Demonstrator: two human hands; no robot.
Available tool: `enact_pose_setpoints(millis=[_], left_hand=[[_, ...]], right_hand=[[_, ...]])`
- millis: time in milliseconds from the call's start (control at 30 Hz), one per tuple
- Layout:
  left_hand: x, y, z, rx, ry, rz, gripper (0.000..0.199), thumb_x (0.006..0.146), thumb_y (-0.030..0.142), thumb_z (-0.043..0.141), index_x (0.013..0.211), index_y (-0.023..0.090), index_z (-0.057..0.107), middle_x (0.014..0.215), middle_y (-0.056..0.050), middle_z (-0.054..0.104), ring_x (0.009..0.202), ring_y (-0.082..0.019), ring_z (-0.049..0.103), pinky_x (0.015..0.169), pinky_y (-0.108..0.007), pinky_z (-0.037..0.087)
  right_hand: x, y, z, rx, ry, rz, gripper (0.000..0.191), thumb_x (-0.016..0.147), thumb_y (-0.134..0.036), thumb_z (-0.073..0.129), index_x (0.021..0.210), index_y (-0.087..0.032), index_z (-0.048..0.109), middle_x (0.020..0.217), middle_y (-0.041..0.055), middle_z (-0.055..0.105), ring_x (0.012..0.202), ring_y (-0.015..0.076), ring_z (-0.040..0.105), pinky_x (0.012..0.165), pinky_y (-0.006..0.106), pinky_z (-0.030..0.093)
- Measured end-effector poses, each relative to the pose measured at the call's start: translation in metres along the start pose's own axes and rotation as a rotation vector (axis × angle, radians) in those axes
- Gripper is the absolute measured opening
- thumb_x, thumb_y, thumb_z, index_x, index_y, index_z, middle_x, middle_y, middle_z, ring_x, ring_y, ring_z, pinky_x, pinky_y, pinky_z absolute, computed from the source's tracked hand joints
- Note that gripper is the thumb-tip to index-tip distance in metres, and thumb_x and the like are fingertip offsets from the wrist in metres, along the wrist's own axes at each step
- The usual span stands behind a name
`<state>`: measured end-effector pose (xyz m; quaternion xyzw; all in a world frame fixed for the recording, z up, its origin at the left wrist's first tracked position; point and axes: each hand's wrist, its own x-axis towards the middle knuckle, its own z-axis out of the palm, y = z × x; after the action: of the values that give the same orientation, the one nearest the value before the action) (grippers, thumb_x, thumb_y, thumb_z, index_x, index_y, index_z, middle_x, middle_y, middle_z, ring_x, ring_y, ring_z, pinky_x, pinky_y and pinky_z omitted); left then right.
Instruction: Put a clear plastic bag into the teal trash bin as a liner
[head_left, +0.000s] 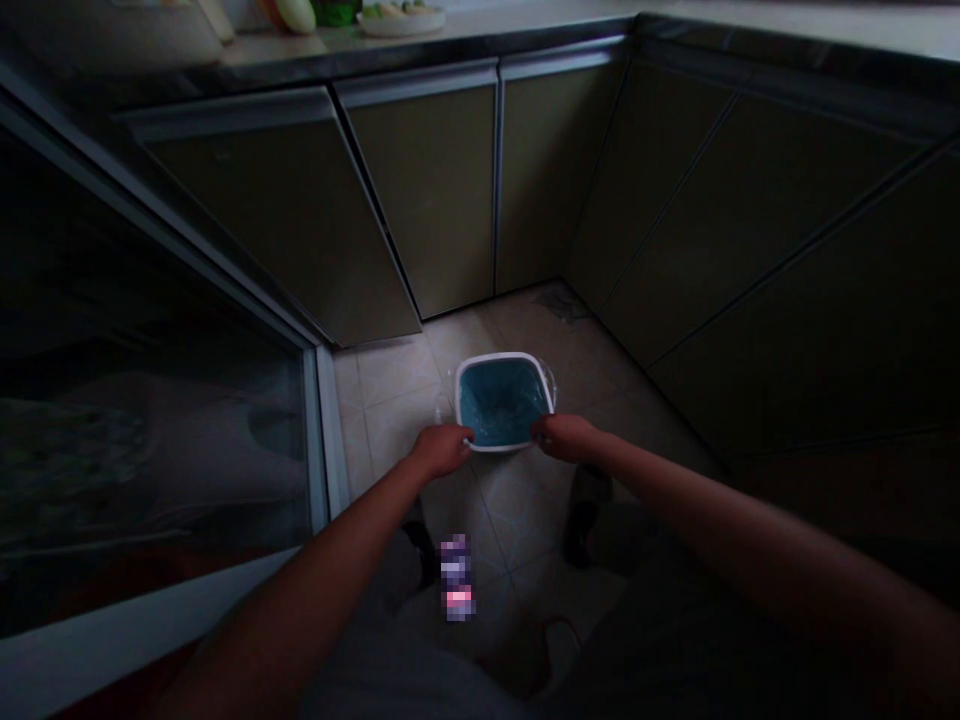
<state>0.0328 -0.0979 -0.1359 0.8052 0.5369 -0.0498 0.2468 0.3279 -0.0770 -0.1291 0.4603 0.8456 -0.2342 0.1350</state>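
A trash bin [504, 357] with a white rim and a blue-green inside stands in front of me, low over the tiled floor; I cannot tell if it rests on it. Clear plastic film [552, 378] sticks out past the rim on both sides, and the inside looks crinkled and shiny, like a thin bag lining. My left hand [442, 450] grips the near left corner of the rim. At the near right corner, my right hand [568, 438] is closed on the rim too. The fingertips of both hands are partly hidden at the edge.
Cabinets [427, 190] line the back and right under a countertop [495, 35]. A plate of food [401, 20] sits up there. A framed glass door [322, 430] borders the left. My feet flank a pixelated patch [456, 578] near the tiled floor [491, 520].
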Motion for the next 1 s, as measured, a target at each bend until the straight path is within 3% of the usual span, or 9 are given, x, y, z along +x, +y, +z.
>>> enact_pose_setpoints(millis=[200,467,633,1000], left_hand=[[0.003,-0.01,0.014,0.116,-0.041,-0.012,0.029,0.092,0.031,0.06,0.118,0.028,0.072,0.116,-0.008,0.077,0.106,-0.028,0.071,0.087,-0.036,0.051],[0.002,-0.011,0.029,0.206,-0.094,-0.007,0.034,0.098,0.035,0.056,0.129,0.028,0.064,0.12,-0.012,0.076,0.108,-0.032,0.072,0.088,-0.04,0.053],[0.002,-0.008,0.029,0.247,-0.091,-0.037,0.032,0.101,0.038,0.05,0.128,0.029,0.064,0.114,-0.012,0.077,0.103,-0.031,0.073,0.087,-0.04,0.052],[0.001,-0.008,0.025,0.229,-0.076,-0.042,0.03,0.1,0.036,0.05,0.123,0.028,0.067,0.111,-0.013,0.077,0.102,-0.031,0.073,0.087,-0.039,0.05]], right_hand=[[0.016,0.003,0.016,-0.057,-0.021,0.03,0.031,0.09,-0.023,0.058,0.115,-0.027,0.075,0.121,0.0101,0.073,0.103,0.0278,0.072,0.077,0.029,0.051],[0.021,0.003,0.016,-0.069,-0.092,0.026,0.035,0.094,-0.022,0.056,0.123,-0.03,0.075,0.123,0.0105,0.074,0.11,0.0312,0.072,0.084,0.035,0.054],[0.02,0.004,0.021,-0.076,-0.123,0.033,0.034,0.096,-0.023,0.057,0.127,-0.029,0.072,0.121,0.0119,0.074,0.109,0.0316,0.072,0.084,0.036,0.055],[0.02,0.003,0.023,-0.024,-0.062,0.012,0.04,0.094,-0.011,0.052,0.126,-0.026,0.071,0.128,0.0113,0.071,0.109,0.0283,0.071,0.084,0.031,0.053]])
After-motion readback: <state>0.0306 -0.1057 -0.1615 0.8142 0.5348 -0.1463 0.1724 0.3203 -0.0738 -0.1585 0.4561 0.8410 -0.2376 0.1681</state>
